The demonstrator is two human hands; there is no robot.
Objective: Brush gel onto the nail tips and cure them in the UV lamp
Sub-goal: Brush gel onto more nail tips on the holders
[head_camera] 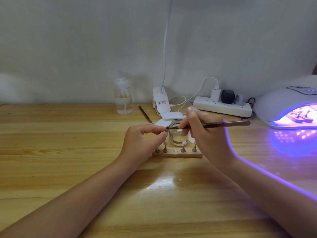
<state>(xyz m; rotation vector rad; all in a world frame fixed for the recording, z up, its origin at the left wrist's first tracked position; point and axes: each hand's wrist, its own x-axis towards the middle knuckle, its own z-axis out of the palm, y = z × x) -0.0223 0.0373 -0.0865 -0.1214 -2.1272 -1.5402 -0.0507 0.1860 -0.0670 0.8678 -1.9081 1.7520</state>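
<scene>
L hand [144, 138] pinches a nail tip [166, 133] w/ thumb+index above the wood stand [177, 154]; R hand [204, 133] grips the brush [211, 125] pencil-style, bristles touching the tip, just in front of the jar [177, 133]. Best approach imo: thin even strokes, keep gel off fingers. Lamp [289, 107] lit, far right, ready for curing.

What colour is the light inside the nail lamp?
Purple-violet, glowing from the UV lamp opening; clearest in the head view.
</scene>
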